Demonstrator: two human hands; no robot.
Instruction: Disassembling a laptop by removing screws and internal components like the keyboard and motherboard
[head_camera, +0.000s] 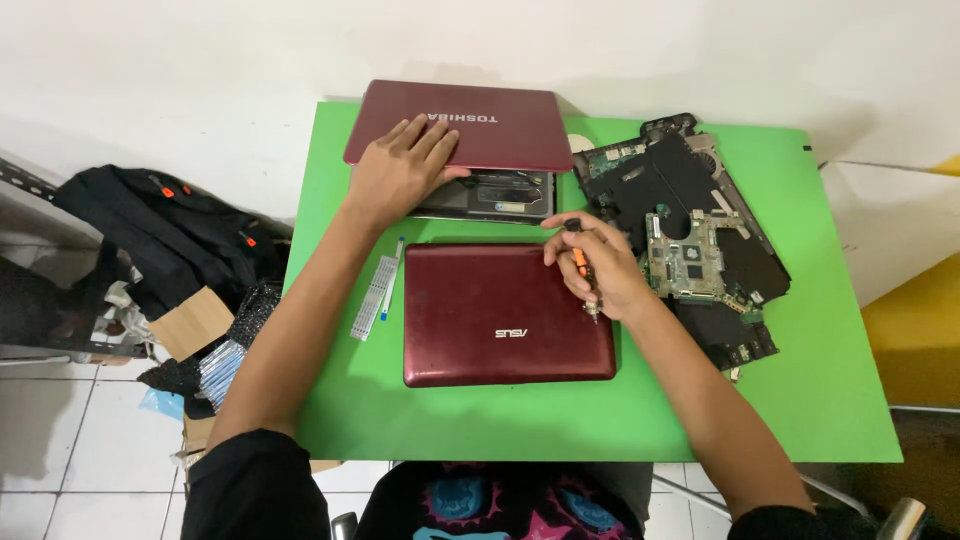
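My left hand (398, 170) rests flat, fingers spread, on the near edge of a closed dark red laptop (480, 122) at the back of the green table (830, 370). That laptop lies on top of a grey laptop part (500, 197). My right hand (598, 265) grips a small screwdriver (584, 272) with an orange handle, tip pointing down, at the right edge of a second closed dark red laptop (500, 315) in the middle of the table.
A stripped laptop base with bare circuit boards (690, 240) lies at the right of the table. A flat ribbon cable (373, 297) and a pen lie left of the near laptop. On the floor at left are a black backpack (165, 235) and a cardboard box (190, 322).
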